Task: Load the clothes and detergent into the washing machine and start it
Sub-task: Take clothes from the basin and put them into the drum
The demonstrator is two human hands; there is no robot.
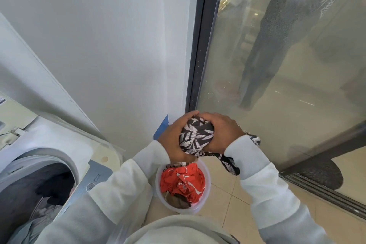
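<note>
At the lower left corner sits the washing machine, its round drum opening uncovered, with dark and pale fabric already lying inside; a grey control panel with a power button runs along the machine's near right edge. Just right of the machine, on the tiled floor, stands a white bucket that holds an orange garment and something brownish beneath it. Directly above the bucket's far rim, the left hand and the right hand are both clasped around a bunched black-and-white patterned garment, pressing it into a ball between them, while a loose tail of it hangs down by the right sleeve. Farther right is a glass sliding door. The step in hand appears to be loading clothes, one piece lifted clear of the bucket. Next, the bundle needs carrying leftward and down into the drum, with the trailing end gathered so it does not catch on the opening. No detergent is visible.
</note>
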